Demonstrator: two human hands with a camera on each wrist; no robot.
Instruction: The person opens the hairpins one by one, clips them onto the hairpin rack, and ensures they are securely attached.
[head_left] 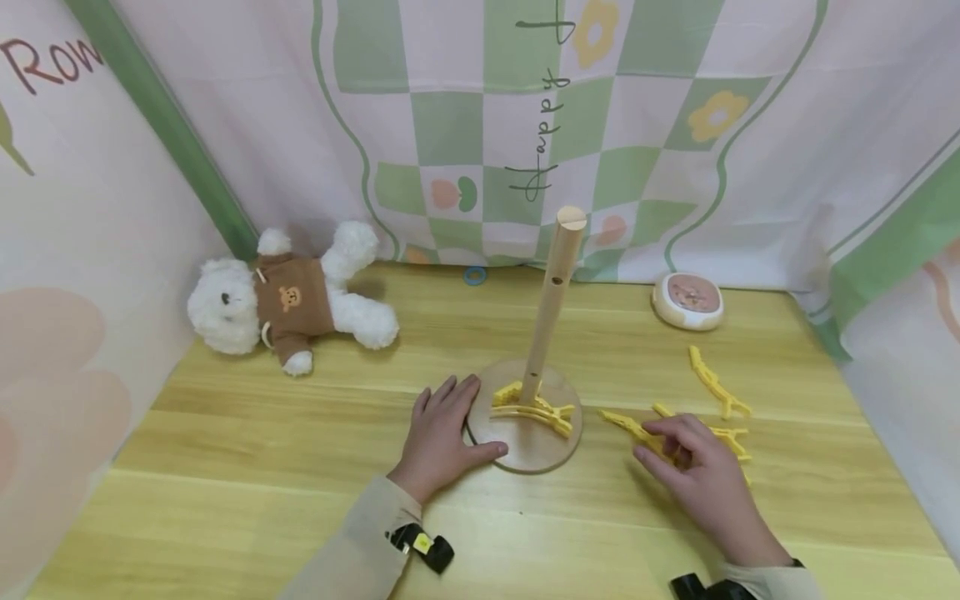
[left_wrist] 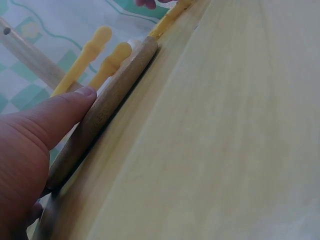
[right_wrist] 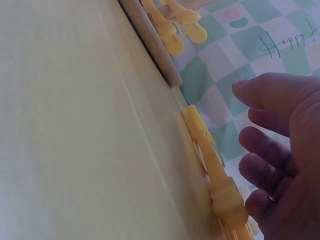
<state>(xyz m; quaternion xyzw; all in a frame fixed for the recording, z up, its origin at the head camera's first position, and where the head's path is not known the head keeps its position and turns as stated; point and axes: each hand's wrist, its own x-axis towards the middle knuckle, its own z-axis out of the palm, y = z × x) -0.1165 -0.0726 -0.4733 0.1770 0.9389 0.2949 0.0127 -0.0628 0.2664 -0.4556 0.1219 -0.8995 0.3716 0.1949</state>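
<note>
A round wooden base [head_left: 536, 454] carries an upright wooden post [head_left: 546, 325] with small holes in it. Several yellow plastic pieces with forked ends [head_left: 557, 421] lie on the base around the foot of the post. My left hand [head_left: 447, 437] rests on the left edge of the base, fingers spread and thumb [left_wrist: 75, 102] along the rim. To the right of the base, my right hand [head_left: 705, 487] hovers over more yellow plastic pieces [head_left: 621, 422] on the table. Its fingers [right_wrist: 267, 142] are loosely bent with nothing between them; the hand partly hides those pieces.
One yellow forked piece [head_left: 712, 383] lies farther back on the wooden table [head_left: 240, 475]. A white plush toy [head_left: 292, 304] in a brown top lies at the back left. A small blue ring [head_left: 474, 276] and a white-and-pink rounded device [head_left: 688, 301] are near the curtain [head_left: 450, 125].
</note>
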